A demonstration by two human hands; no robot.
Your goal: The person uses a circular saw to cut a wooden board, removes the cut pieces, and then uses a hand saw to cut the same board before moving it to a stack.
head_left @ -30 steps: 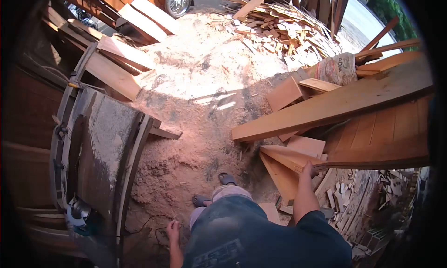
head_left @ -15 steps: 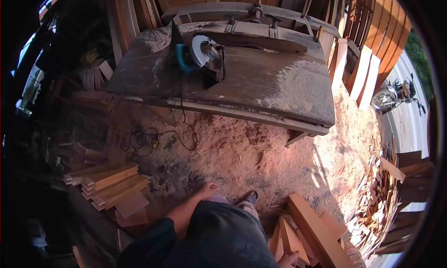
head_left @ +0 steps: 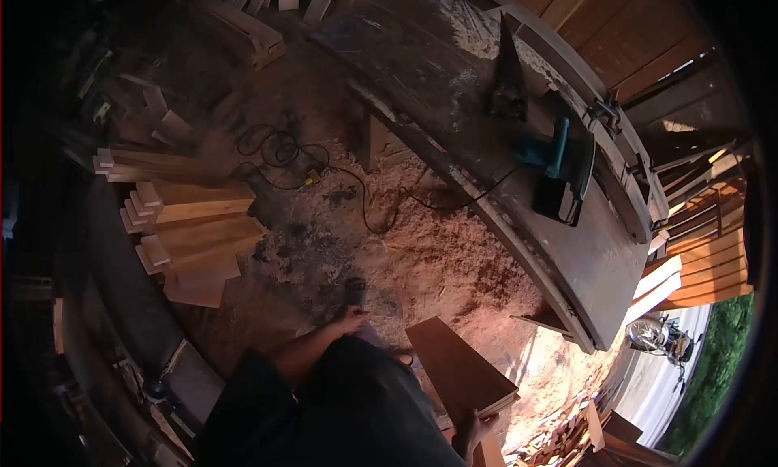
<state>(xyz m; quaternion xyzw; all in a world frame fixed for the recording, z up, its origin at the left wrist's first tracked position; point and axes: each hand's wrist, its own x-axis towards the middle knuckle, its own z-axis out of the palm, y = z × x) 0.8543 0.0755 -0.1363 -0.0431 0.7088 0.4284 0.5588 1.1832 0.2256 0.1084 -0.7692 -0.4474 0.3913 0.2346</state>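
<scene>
My right hand (head_left: 476, 431) is closed on the near end of short, wide brown wooden boards (head_left: 458, 366), low and right of my body. Their edges show more than one layer, and part of the hand is hidden beneath them. My left hand (head_left: 352, 319) hangs in front of my left leg, over the dusty floor. It holds nothing that I can see; its fingers look loosely apart, though small and dim. A teal circular saw (head_left: 555, 155) rests on the dark worktable (head_left: 454, 86), its cord trailing down to the floor.
Stacked cut boards (head_left: 203, 224) lie at the left. The coiled cord (head_left: 284, 147) lies on the sawdust-covered floor between them and the table. Wood scraps (head_left: 559, 434) are piled at the lower right, and a motorcycle (head_left: 660, 337) stands outside at the right.
The view has turned left, so the table now slants on the right and the stacked boards sit higher. The boards at my right hand have been lifted and swung forward.
</scene>
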